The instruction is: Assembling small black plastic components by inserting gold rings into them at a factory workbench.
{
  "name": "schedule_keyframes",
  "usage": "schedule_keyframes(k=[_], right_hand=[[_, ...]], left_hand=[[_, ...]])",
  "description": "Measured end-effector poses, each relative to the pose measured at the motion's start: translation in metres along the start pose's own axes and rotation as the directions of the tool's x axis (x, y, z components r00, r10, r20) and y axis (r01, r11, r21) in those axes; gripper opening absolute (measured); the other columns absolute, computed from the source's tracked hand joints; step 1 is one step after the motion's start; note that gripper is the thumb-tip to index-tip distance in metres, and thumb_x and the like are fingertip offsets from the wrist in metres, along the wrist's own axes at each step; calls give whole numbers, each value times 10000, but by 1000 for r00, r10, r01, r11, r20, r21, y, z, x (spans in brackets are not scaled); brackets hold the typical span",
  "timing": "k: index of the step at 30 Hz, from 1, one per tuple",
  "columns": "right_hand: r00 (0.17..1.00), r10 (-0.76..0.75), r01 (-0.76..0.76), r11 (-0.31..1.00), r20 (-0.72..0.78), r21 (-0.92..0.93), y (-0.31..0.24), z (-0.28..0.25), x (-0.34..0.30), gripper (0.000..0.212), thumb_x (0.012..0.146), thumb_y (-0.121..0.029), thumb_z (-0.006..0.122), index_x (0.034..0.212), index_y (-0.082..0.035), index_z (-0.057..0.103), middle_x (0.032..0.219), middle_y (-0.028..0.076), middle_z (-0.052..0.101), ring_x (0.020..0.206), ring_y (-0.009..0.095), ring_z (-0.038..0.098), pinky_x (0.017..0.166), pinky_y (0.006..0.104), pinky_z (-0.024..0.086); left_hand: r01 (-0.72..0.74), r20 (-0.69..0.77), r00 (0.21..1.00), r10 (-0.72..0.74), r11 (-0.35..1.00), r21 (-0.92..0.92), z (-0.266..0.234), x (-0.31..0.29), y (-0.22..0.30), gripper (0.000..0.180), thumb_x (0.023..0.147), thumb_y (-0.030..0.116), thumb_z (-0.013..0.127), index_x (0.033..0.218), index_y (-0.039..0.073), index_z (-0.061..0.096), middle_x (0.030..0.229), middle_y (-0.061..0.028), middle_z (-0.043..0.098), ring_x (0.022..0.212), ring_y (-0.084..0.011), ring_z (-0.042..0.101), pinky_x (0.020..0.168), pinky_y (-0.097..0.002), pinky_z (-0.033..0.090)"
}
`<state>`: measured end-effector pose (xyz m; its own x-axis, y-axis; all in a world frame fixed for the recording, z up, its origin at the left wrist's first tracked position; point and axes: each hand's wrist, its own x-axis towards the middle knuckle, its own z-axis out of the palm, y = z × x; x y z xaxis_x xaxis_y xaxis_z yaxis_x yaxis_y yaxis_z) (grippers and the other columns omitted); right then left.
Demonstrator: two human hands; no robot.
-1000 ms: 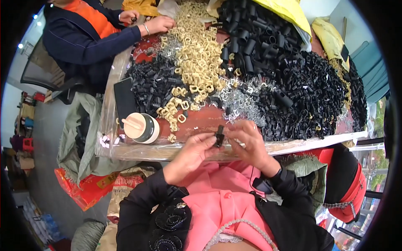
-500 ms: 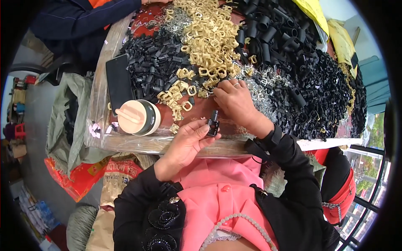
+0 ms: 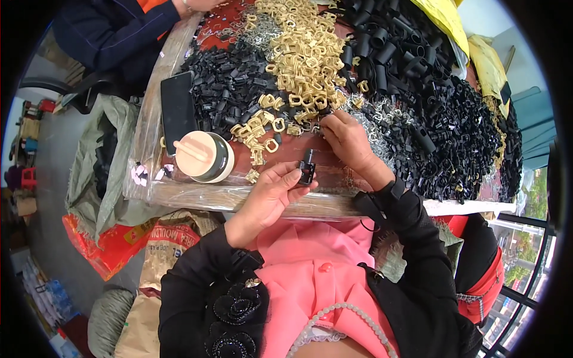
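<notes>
Between the thumb and fingers of my left hand is a small black plastic part, a frame with a short cylinder pointing up, held above the table's near edge. My right hand reaches over the table with its fingers bunched together and pointing down. Its fingertips are at the border of the gold-coloured ring pieces and the small silver metal clips. Whatever the fingertips pinch, if anything, is hidden. A few loose gold pieces lie on the red tabletop left of that hand.
Small black pieces heap up at the left, beside a dark phone and a lidded jar. Black tubes and more black parts cover the right side. A co-worker's sleeve crosses the far left corner.
The view has shifted slightly. My right fingers have drawn closer together by the gold and silver pieces. My left hand keeps its hold on the black part. More of the co-worker's hand shows.
</notes>
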<state>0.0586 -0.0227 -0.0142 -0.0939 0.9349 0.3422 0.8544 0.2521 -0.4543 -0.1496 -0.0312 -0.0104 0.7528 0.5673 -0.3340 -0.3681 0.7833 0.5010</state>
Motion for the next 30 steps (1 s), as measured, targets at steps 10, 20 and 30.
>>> schedule_keyframes(k=[10, 20, 30], right_hand=[[990, -132, 139, 935, 43, -326, -14, 20, 11, 74, 687, -130, 457, 745, -88, 477, 761, 80, 470, 755, 246, 482, 652, 351, 372], [996, -78, 74, 994, -39, -79, -27, -2, -10, 39, 726, -83, 483, 750, -54, 475, 759, 98, 466, 684, 248, 489, 622, 341, 393], [867, 351, -420, 131, 354, 898, -58, -12, -53, 176, 880, -152, 420, 958, -9, 489, 818, 7, 499, 759, 87, 467, 703, 222, 396]], left_hand=[[-4, 80, 997, 9, 998, -65, -2, -4, -6, 223, 849, 118, 469, 1023, -20, 486, 944, -110, 562, 875, -202, 563, 766, -270, 475], [-51, 52, 997, 55, 995, -83, 1, -8, -13, 235, 854, 119, 465, 1046, -15, 474, 983, -100, 553, 902, -197, 557, 790, -267, 460], [-81, 82, 992, 96, 982, -171, 18, 3, -16, 265, 851, 135, 466, 1069, -15, 465, 998, -105, 554, 973, -187, 518, 873, -309, 414]])
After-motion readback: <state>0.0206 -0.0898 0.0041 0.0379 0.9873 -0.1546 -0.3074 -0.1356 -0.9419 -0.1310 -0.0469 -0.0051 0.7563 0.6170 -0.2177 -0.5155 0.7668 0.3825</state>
